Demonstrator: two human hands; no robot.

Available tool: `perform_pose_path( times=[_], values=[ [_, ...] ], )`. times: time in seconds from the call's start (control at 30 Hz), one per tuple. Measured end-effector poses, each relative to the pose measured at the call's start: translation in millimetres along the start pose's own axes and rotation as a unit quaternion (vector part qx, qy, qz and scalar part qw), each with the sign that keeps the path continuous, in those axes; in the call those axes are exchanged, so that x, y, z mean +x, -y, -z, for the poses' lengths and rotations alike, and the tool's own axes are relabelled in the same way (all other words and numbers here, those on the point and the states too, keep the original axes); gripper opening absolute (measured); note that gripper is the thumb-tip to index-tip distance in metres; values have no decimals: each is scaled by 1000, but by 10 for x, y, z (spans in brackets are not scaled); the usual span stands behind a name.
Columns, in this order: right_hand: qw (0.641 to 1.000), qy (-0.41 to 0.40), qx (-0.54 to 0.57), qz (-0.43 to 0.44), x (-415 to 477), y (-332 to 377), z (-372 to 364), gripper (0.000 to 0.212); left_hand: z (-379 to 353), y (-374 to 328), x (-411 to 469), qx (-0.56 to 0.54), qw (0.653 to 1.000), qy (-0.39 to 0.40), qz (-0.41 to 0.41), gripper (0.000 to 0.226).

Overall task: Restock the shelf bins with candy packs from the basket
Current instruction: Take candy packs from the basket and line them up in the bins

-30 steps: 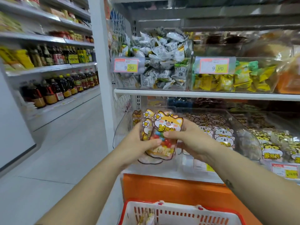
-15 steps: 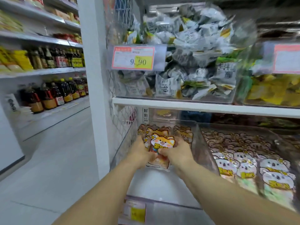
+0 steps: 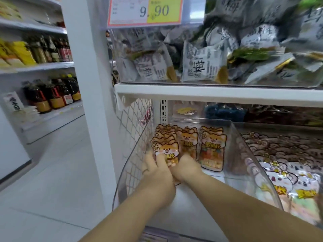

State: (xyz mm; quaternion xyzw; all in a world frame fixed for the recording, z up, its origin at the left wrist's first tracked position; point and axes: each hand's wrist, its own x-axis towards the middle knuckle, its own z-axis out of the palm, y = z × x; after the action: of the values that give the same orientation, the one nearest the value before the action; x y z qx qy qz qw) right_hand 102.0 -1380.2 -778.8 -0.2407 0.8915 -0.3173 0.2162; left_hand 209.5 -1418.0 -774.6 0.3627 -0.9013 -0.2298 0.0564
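Both hands were down inside the clear bin [image 3: 244,147] at the left end of the lower shelf. The left hand [image 3: 158,169] and the right hand [image 3: 186,167] each had their grip closed on the same fox-faced candy pack [image 3: 167,152], held upright at the front of the left-hand row. Fingers covered the pack's lower half, so only the cartoon face and a bit of the yellow lettering showed. A thin ring sat on one left finger.

Behind it stood more fox packs [image 3: 212,147] in rows toward the back wall of the bin; the rear ones overlapped so closely that I could not count them. The neighbouring bin of white packs [image 3: 286,173] to the right was blurred and cut by the frame edge.

Above, the shelf board [image 3: 218,93] carried a bin of grey-and-white wrapped snacks [image 3: 204,65], with a price tag [image 3: 145,11] reading 9.90, its top cropped. The basket was out of sight. Bottles [image 3: 52,95] on the far aisle shelves were too soft to read.
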Motion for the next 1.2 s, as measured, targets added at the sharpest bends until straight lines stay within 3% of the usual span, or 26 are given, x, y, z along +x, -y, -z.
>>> perform_pose_path(
  times=[0.07,0.13,0.23,0.43,0.53,0.63,0.77,1.0,1.2],
  values=[
    [1000,-11,14,13,2,-22,-27,57,38,65,5,52,996,68,-12,51],
    [998,-29,27,44,13,-31,-71,61,79,103,14,113,983,142,-22,55],
    [993,-48,56,87,70,-28,-74,66,143,42,61,173,967,188,-26,70],
    [997,-36,39,62,153,-178,-102,40,-9,110,238,178,967,174,46,84],
    [996,-13,80,29,154,-193,-107,21,-17,100,175,170,974,147,12,74],
    [993,-10,119,22,227,-174,-120,19,34,82,139,175,974,140,-28,73],
    [988,0,152,-2,226,-155,-103,21,51,79,148,178,969,170,-11,84],
    [985,0,169,-12,112,-162,-26,21,99,15,53,161,980,113,-31,61],
    [989,16,145,-13,39,-140,48,21,103,0,49,175,977,118,-16,65]
  ],
)
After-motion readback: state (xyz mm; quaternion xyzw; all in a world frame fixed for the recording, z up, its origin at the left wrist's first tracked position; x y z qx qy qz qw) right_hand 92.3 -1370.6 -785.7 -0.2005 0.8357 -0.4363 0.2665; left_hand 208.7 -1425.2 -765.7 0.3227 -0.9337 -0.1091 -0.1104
